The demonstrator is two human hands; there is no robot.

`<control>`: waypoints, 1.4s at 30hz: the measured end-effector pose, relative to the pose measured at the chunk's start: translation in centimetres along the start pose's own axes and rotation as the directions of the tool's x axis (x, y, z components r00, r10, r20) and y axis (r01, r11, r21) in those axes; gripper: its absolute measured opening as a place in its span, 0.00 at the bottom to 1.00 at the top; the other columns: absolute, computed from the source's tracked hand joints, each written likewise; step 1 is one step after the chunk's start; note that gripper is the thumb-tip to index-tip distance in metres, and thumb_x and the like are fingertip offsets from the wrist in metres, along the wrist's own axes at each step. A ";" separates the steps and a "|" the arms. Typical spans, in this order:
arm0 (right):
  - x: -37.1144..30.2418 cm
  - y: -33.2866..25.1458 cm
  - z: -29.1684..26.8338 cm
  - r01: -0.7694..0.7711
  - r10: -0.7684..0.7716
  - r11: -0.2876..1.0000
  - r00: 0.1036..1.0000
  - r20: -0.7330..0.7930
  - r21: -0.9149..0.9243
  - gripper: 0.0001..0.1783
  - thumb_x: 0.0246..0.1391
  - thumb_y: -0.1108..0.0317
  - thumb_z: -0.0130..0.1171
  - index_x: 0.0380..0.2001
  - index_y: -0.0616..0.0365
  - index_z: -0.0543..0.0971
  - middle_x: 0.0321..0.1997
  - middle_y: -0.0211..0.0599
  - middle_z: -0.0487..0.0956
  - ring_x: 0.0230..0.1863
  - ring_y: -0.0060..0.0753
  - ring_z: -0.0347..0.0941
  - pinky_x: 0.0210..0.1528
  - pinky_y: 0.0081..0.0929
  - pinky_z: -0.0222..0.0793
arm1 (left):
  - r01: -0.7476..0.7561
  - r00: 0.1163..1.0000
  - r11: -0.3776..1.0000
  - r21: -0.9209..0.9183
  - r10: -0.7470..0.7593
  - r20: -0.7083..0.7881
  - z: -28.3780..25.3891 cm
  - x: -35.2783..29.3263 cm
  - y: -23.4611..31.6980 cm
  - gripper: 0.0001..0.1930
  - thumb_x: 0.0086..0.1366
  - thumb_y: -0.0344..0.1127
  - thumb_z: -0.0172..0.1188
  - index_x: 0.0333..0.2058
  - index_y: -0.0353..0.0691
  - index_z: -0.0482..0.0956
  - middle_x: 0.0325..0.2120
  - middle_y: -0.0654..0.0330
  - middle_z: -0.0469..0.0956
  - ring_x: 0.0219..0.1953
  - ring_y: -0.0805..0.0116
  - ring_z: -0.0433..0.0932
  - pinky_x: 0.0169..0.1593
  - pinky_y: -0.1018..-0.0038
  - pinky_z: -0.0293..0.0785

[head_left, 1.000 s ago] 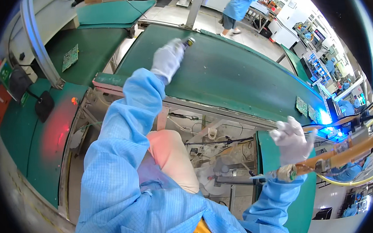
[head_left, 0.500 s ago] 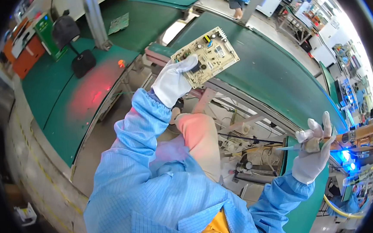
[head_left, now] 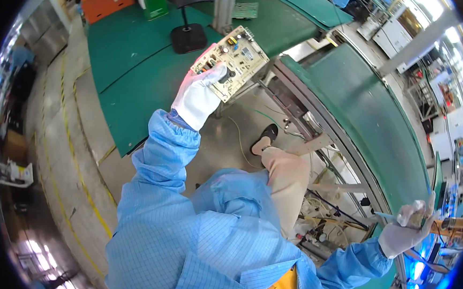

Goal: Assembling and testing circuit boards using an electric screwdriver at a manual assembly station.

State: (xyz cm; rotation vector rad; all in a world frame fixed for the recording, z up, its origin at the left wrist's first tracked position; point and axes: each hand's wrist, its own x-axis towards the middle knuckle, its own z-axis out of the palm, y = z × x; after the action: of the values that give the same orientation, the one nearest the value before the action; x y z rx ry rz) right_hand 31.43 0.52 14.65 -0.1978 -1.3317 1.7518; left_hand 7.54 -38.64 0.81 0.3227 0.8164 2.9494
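Observation:
My left hand [head_left: 198, 97], in a white glove, is closed on the edge of a cream-coloured circuit board [head_left: 247, 53], with the thumb across its upper face. The board carries capacitors, a yellow part and dark components, and is held tilted in the air by the near edge of the green-topped table. Off to the lower right, my right hand [head_left: 402, 238], also gloved, holds a thin pale-blue tool [head_left: 385, 215] whose tip points left. Some of its fingers are stretched up. The exact kind of tool is too small to make out.
A black stand [head_left: 188, 38] rests on the green table [head_left: 132, 106] at the left, near an orange bin [head_left: 108, 5]. Another circuit board [head_left: 245, 10] lies farther back. On the right runs a green conveyor belt [head_left: 371, 108] with a metal frame; cables and pipes lie beneath it.
My view has turned left, so the belt and my right hand sit farther right and lower. My left hand has carried the board over toward the left table. The red glow on that table is gone.

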 end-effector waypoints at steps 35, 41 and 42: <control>0.6 -0.2 0.5 0.093 -0.095 0.994 0.995 -0.040 -0.048 0.31 0.66 0.52 0.46 0.63 0.63 0.62 0.32 0.31 0.75 0.17 0.14 0.61 0.15 0.11 0.53 | 0.167 0.984 0.965 -0.202 -0.176 -0.026 1.7 1.2 3.4 0.20 0.68 0.30 0.50 0.57 0.32 0.67 0.54 0.45 0.72 0.56 0.49 0.72 0.59 0.54 0.71; 0.3 -0.1 1.3 0.112 -0.112 0.994 0.994 -0.020 -0.015 0.32 0.67 0.50 0.44 0.63 0.64 0.61 0.29 0.29 0.74 0.16 0.14 0.62 0.14 0.11 0.54 | 0.394 0.914 0.917 0.053 -0.398 0.084 6.7 -0.1 -3.0 0.20 0.65 0.32 0.54 0.55 0.33 0.69 0.49 0.46 0.76 0.51 0.51 0.77 0.57 0.55 0.73; 0.2 0.0 1.7 0.115 -0.116 0.993 0.993 -0.024 -0.040 0.31 0.67 0.50 0.44 0.63 0.64 0.62 0.28 0.28 0.74 0.16 0.14 0.61 0.14 0.10 0.54 | 0.456 0.881 0.887 0.075 -0.462 0.101 7.4 -0.2 -4.0 0.20 0.65 0.31 0.54 0.56 0.33 0.69 0.49 0.47 0.76 0.51 0.52 0.77 0.56 0.56 0.74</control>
State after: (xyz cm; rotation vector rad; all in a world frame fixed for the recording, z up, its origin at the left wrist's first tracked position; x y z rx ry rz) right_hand 30.30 -0.47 15.44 -0.1612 -1.3324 1.6229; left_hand 9.34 -31.54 4.90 0.2572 0.8170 2.4479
